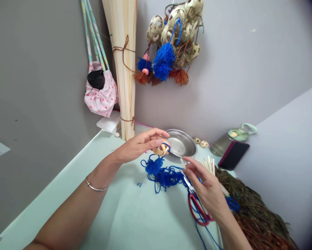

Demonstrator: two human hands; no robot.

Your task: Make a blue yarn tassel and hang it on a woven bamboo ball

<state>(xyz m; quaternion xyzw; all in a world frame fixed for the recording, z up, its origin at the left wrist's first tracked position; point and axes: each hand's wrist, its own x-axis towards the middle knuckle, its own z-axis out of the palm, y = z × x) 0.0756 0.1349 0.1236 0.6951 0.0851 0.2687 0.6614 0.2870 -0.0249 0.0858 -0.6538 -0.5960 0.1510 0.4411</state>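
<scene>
My left hand (142,144) is raised over the pale green table (135,222), fingers pinched on a small woven straw ball (161,150) with a blue yarn loop through it. A blue yarn tassel (153,166) hangs just under the ball, above a tangle of blue yarn (168,176). My right hand (206,189) is lower and to the right, closed around red-handled scissors (197,208) whose blades point toward the yarn.
A steel bowl (180,144) sits behind the hands, with two small woven balls (200,142), a glass jar (230,139) and a dark phone (234,154) to its right. Dark fringe material (257,215) lies at the right. A bundle of straw strips (126,69), a pink bag (101,90) and finished ornaments (171,41) hang on the wall.
</scene>
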